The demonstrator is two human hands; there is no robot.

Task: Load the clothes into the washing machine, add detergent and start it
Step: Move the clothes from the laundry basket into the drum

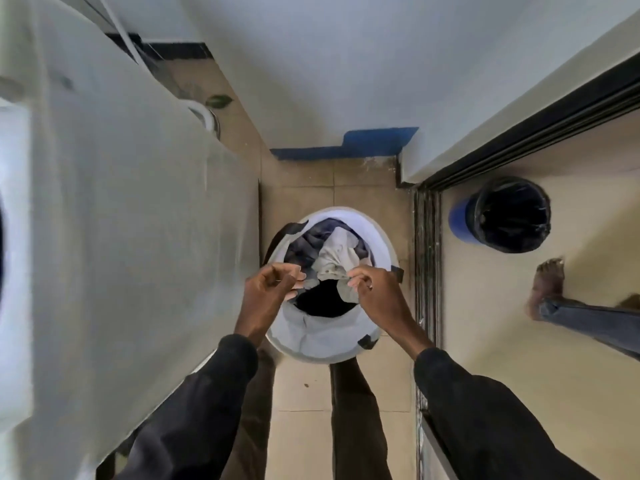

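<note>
Clothes point(304, 247) lie in the white basket point(311, 341) at frame centre, left hand point(270, 289) and right hand point(377, 292) each pinching a pale garment point(334, 258), a thin hold that could slip or drag darker pieces onto the floor point(301, 410).

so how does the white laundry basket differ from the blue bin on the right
The laundry basket is white and holds clothes; the bin is blue with a black liner. The basket stands left of the door track; the bin stands beyond it. Both are round, open-topped.

Crumpled grey and dark clothes point(334, 252) fill white basket point(375, 233)
</note>
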